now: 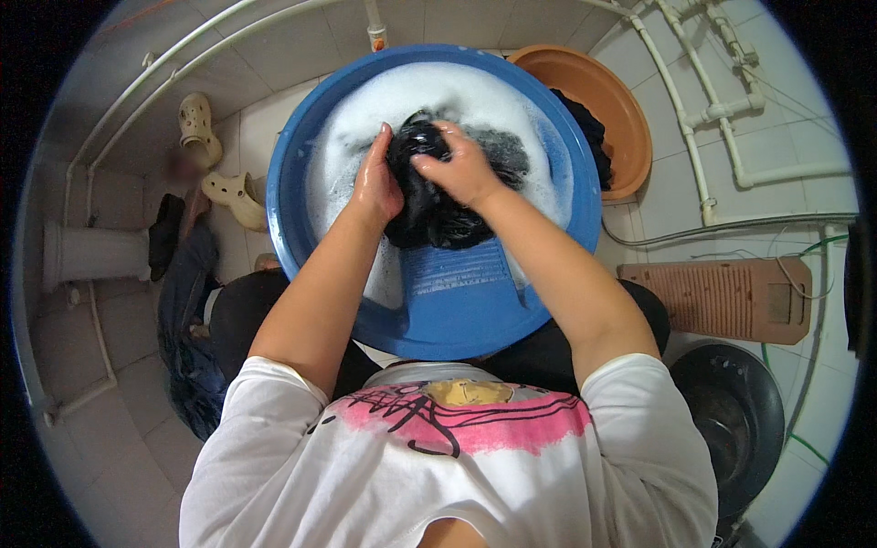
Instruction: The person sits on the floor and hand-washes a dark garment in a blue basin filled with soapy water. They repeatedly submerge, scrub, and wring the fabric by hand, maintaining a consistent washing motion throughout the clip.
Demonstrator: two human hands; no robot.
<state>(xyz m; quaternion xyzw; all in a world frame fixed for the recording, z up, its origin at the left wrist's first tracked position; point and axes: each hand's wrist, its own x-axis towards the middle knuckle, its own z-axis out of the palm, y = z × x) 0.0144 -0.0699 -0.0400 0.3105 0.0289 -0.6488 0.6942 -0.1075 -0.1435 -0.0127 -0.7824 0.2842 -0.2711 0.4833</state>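
Observation:
A wet black garment (438, 215) is bunched up between my two hands over a large blue basin (586, 187). My left hand (377, 185) presses along the garment's left side, its fingers pointing away from me. From the right, my right hand (464, 169) grips the upper part, thumb and fingers closed round the cloth. The lower end of the bundle rests at the top of the ridged washboard slope (457, 271) built into the basin. White suds (402, 87) cover the water around it, and more dark cloth shows through the foam beside my right hand. What exact garment it is, I cannot tell.
An orange-brown basin (637, 128) holding dark cloth stands behind at the right. Farther right lie a brown washboard (713, 297) and a black tub (731, 425). Pale clogs (236, 199) and dark blue cloth (187, 320) are at the left. White pipes (671, 110) run along the walls.

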